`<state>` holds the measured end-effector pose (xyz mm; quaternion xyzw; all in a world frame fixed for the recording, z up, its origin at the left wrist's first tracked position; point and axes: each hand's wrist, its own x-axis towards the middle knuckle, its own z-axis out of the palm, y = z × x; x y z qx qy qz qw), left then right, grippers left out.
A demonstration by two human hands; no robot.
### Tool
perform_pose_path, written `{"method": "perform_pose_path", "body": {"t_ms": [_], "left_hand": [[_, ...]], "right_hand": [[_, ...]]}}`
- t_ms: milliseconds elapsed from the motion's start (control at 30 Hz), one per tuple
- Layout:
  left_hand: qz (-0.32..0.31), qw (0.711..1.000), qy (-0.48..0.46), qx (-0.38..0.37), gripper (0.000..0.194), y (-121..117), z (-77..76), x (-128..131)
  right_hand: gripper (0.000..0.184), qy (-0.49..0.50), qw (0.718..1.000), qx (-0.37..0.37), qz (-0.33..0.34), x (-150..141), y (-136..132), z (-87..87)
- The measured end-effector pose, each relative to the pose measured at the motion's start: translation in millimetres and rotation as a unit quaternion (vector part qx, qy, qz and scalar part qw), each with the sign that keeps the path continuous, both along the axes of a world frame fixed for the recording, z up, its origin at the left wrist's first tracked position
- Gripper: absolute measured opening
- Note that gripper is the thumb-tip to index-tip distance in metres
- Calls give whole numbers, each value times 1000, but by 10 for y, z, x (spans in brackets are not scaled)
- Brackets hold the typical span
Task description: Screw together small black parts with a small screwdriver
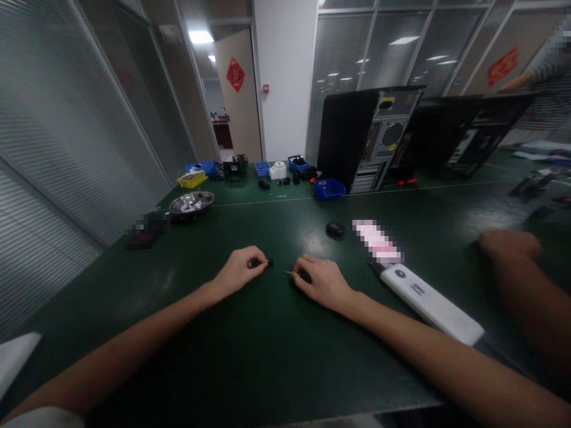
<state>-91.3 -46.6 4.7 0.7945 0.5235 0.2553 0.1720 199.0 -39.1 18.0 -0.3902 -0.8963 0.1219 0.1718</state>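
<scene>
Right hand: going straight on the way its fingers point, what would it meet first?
The right hand would probably first meet the small dark piece pinched in the left hand, though depth is hard to judge.

The left hand [241, 267] and right hand [323, 282] are bare, as are the slender forearms [414, 342], with a pale, rounded sleeve edge [49, 418] at near left.

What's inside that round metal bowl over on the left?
Small whitish pieces lie in the metal bowl, too small to identify; anything beneath them is covered and can't be seen.
</scene>
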Motion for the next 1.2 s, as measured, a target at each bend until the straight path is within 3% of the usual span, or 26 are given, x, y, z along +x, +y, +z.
{"method": "perform_pose_path", "body": {"t_ms": [67,133,433,1000,1200], "left_hand": [[-83,996,-26,1,18,-198,11,298],[-113,993,-36,6,17,-335,41,414],[-47,997,-55,-24,20,-336,59,361],[-122,987,-104,-7,20,-317,84,353],[-141,987,-73,12,21,-343,89,358]], "right_hand": [[19,2,1000,4,-6,-7,0,-8],[18,1,1000,5,-6,-13,3,-15],[19,4,1000,3,12,-18,-18,10],[20,5,997,30,71,-1,-43,10],[23,-33,994,51,90,-20,-86,32]]}}
